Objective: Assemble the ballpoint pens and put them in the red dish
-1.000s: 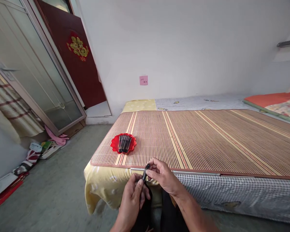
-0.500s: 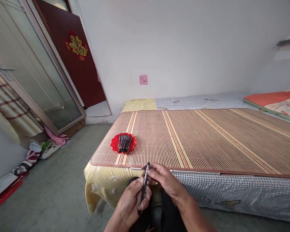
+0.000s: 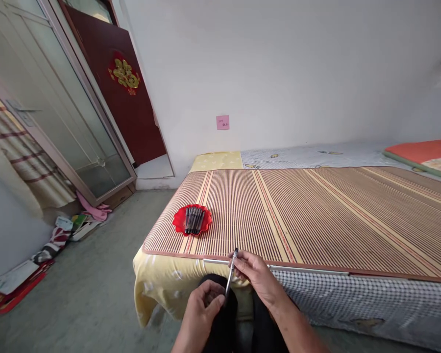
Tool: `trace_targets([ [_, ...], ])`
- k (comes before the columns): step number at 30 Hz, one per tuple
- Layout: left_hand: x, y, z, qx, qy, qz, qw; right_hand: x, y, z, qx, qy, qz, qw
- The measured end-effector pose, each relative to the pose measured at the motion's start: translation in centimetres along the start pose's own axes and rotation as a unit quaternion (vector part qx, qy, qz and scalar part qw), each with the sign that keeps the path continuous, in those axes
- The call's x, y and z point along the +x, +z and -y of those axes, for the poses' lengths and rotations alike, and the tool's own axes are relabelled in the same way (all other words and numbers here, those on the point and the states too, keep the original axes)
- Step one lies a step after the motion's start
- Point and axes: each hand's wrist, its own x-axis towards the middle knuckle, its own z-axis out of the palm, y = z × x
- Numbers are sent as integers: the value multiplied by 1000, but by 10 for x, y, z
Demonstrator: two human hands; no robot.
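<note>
Between my two hands slants a slim pen (image 3: 230, 280), its black end up and its lighter, shiny barrel running down. My right hand (image 3: 256, 274) pinches the pen near its upper end with thumb and fingertips. Lower down, my left hand (image 3: 202, 310) has its thumb and curled fingers at the pen's bottom end; that tip is partly hidden. Beyond my hands, a red scalloped dish (image 3: 177, 221) sits on the woven mat (image 3: 238, 211), with several black-ended pens (image 3: 194, 220) lying side by side in it.
The mat covers a bed with a yellow sheet (image 3: 161, 279) and a checked sheet (image 3: 316, 289) hanging over its front edge. My knees are against that edge. Folded bedding (image 3: 426, 152) lies at the far right. Papers and cloths (image 3: 51, 245) lie along the left wall.
My left hand has gone from wrapping the pen's lower half to its bottom end, leaving more barrel showing. My right hand still holds the top. The view has shifted slightly.
</note>
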Motion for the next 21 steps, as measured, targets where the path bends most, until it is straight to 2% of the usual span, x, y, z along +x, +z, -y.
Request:
trace_targets([
  [6,4,4,4,50,-14,-13,999,3,-1,-15,26,8,-44,999],
  [13,14,2,11,77,-13,-55,995,7,-4,-24,-3,6,-56,998],
  [15,18,-5,13,97,-2,-80,992,4,-6,-42,-28,16,-51,998],
  [17,24,-17,13,135,12,-108,985,-1,-7,-69,-57,46,-19,997],
  [21,48,-51,2,199,15,-147,969,-12,-6,-126,-79,139,25,987],
])
